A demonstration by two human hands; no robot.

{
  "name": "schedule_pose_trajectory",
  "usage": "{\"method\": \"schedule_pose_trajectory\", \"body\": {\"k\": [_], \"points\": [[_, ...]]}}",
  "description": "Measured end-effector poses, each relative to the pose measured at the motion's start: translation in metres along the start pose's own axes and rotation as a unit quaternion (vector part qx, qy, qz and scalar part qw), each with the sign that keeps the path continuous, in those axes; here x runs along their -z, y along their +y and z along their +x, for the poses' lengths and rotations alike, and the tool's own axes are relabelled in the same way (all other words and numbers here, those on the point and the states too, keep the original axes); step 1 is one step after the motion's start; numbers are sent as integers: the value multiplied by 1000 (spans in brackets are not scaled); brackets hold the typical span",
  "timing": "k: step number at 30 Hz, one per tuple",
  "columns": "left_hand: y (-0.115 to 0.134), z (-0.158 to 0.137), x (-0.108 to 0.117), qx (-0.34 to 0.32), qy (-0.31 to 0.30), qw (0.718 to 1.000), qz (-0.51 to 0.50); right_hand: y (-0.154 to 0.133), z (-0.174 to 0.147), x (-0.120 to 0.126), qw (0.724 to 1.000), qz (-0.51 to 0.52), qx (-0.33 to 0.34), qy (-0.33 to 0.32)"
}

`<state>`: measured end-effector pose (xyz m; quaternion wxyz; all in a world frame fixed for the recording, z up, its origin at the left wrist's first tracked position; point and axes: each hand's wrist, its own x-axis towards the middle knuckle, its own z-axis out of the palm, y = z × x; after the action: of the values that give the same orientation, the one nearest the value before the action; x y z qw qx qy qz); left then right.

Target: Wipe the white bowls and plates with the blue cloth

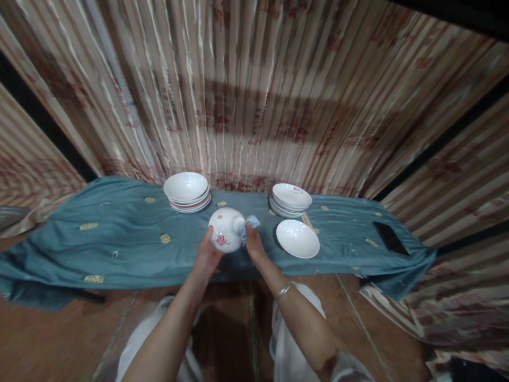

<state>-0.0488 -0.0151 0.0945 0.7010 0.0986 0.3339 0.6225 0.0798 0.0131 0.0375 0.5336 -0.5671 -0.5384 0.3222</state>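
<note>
A white bowl (226,225) with red markings on its outside is tilted so that its underside and foot ring show. Its left rim is gripped by my left hand (207,252), above the front part of the table. My right hand (254,243) is closed on a light blue cloth (253,220) that touches the bowl's foot. Just to the right, a white bowl (298,239) stands alone on the cloth-covered table. Behind it is a stack of bowls (291,197), the top one with a floral print inside. Another bowl stack (186,188) stands at the back left.
A green-blue tablecloth (131,244) with yellow patches covers the long narrow table. A black phone (391,238) lies near its right end. Light wooden sticks (307,220) poke out beside the right stack. Pleated curtains (238,106) hang behind the table, with dark poles at both sides.
</note>
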Motion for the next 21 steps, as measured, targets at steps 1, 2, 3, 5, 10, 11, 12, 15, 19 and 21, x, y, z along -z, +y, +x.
{"method": "schedule_pose_trajectory", "body": {"k": [1, 2, 3, 5, 10, 11, 12, 15, 19, 21], "points": [[1, 1, 0, 4, 2, 1000, -7, -1, -5, -2, 1000, -18, -7, 8], [1, 1, 0, 7, 1, 1000, -14, -4, -9, -5, 999, -33, -6, 14], [2, 2, 0, 10, -1, 1000, -20, -6, -14, -7, 999, -45, 7, 18], [4, 3, 0, 17, 2, 999, -29, -13, -22, -8, 995, -70, 64, 15], [5, 7, 5, 28, -9, 999, -31, -32, -31, 4, 970, -156, 187, -3], [4, 8, 6, 30, -14, 999, -32, -35, -31, 6, 963, -174, 208, -8], [3, 9, 7, 34, -19, 999, -33, -37, -32, 8, 954, -192, 228, -16], [-2, 13, 10, 36, -27, 998, -35, -42, -34, 10, 928, -242, 278, -55], [-3, 14, 11, 38, -30, 998, -28, -44, -36, 8, 912, -281, 291, -72], [-2, 12, 11, 38, -33, 998, -23, -43, -35, 8, 914, -291, 275, -65]]}}
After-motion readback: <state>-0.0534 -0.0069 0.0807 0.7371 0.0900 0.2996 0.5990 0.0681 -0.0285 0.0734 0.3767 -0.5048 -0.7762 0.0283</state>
